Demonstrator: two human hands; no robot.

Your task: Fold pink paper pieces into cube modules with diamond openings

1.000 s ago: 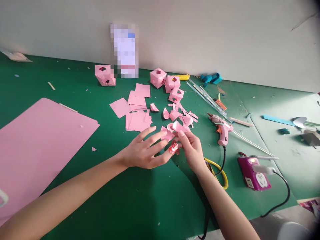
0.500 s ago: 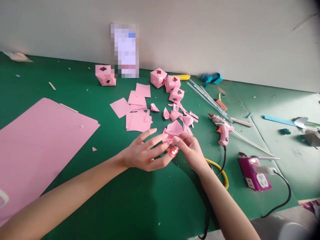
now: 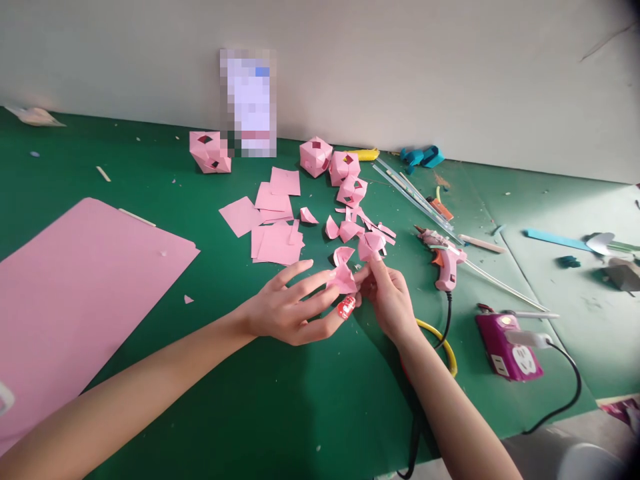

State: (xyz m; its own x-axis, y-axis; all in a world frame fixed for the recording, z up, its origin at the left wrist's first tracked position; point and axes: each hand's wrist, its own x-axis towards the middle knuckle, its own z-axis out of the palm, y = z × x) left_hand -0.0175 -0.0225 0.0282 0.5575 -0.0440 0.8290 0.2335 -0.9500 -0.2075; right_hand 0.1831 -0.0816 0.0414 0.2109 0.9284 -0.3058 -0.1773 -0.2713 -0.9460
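My left hand [image 3: 295, 303] has its fingers curved around a folded pink paper piece [image 3: 342, 280], gripping it near the tips. A red patterned wrap covers one of its digits. Just beyond that piece, a curled pink paper piece [image 3: 343, 255] shows; whether the two are joined I cannot tell. My right hand [image 3: 390, 297] is closed, with its thumb against another folded pink paper piece [image 3: 371, 245]. Its other fingers are partly hidden. More folded pieces [image 3: 351, 231] and narrow paper strips [image 3: 385, 232] lie just past the hands.
Pink paper squares [image 3: 277, 243] lie left of centre. Hollow pink paper polyhedra [image 3: 316, 157] stand near the wall. A large pink sheet [image 3: 90, 293] covers the left. At right are a pink glue gun [image 3: 445, 260], its cord, clear sticks [image 3: 410, 197] and a purple power adapter [image 3: 507, 347].
My right hand has drawn slightly right, away from my left, and its thumb is now at a folded piece farther right. My left hand stays nearly in place with its paper piece.
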